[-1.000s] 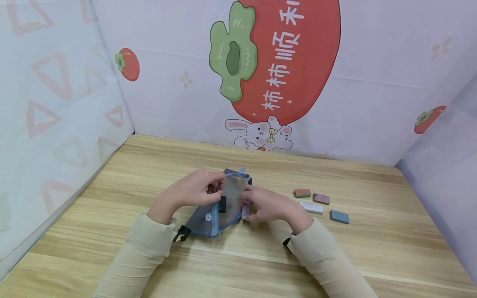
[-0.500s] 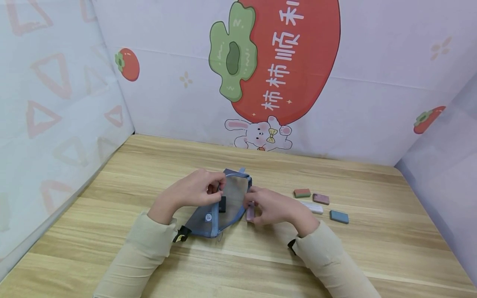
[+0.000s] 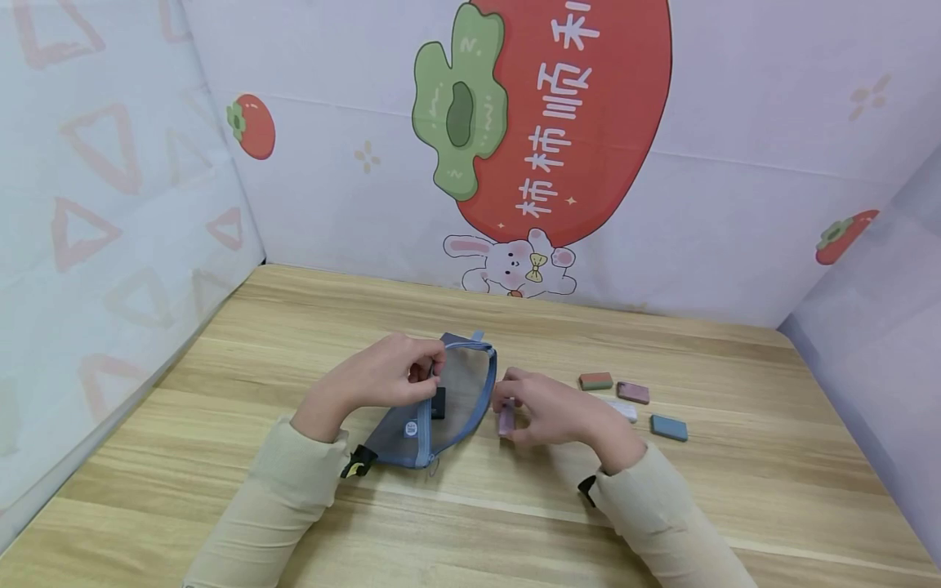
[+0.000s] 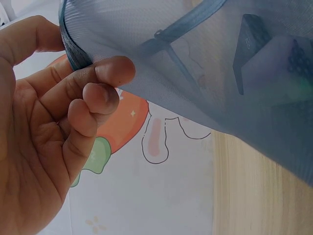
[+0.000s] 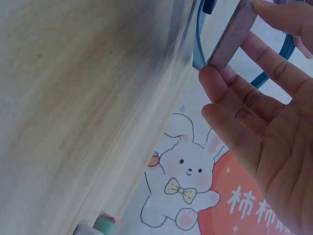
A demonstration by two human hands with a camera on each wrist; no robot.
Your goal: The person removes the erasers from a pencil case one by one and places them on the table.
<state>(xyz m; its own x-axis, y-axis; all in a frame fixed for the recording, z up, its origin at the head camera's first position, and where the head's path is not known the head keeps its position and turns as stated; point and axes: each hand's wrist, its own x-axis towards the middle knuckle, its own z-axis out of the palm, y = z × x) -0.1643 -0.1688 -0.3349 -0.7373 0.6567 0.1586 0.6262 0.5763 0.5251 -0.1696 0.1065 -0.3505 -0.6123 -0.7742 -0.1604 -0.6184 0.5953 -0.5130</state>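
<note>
A blue-edged mesh zip pouch (image 3: 397,437) stands with its mouth spread wide on the table. My left hand (image 3: 390,371) pinches its near zip edge, which the left wrist view shows between thumb and fingers. Through the mesh (image 4: 146,58), dark and blurred shapes lie inside; one is a small black block (image 3: 439,403). Just right of the pouch mouth, my right hand (image 3: 551,412) pinches a small pale purple eraser-like block (image 3: 506,419). In the right wrist view the block (image 5: 235,36) sits between thumb and fingertips, apart from the table surface.
Right of my right hand lie a red-and-green block (image 3: 595,381), a mauve block (image 3: 633,393), a white block (image 3: 625,411) partly hidden by my hand, and a blue block (image 3: 669,428). Printed cloth walls (image 3: 353,204) enclose the wooden table (image 3: 515,523).
My right hand has drawn back to the right, away from the pouch mouth, carrying the pale purple block. My left hand and the pouch's near edge stay put.
</note>
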